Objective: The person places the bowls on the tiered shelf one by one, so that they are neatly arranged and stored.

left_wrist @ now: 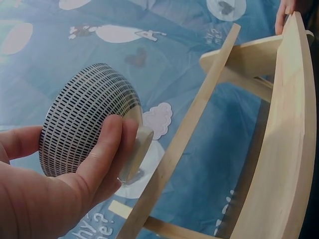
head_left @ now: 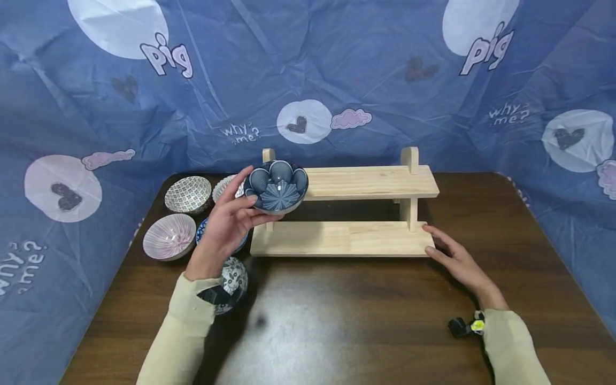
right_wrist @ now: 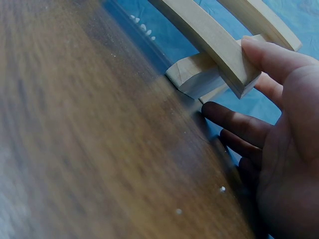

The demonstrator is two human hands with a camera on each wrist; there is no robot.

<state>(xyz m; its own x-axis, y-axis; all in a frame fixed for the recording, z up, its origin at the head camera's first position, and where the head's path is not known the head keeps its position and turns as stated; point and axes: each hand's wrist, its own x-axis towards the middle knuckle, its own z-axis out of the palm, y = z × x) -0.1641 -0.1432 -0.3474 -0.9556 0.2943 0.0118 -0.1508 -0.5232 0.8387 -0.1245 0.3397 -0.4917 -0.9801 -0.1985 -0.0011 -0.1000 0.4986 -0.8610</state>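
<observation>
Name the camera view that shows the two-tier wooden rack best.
The head view: both tiers of the rack show almost fully, the left end partly hidden by the held bowl. The left wrist view shows it angled and cropped; the right wrist view, only the part near the right hand.

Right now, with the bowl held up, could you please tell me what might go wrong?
The left hand alone holds the dark blue bowl up, so it might slip and strike the wooden rack. If lowered, the left sleeve could also knock the floral bowl, which shows right beside it in the head view.
</observation>
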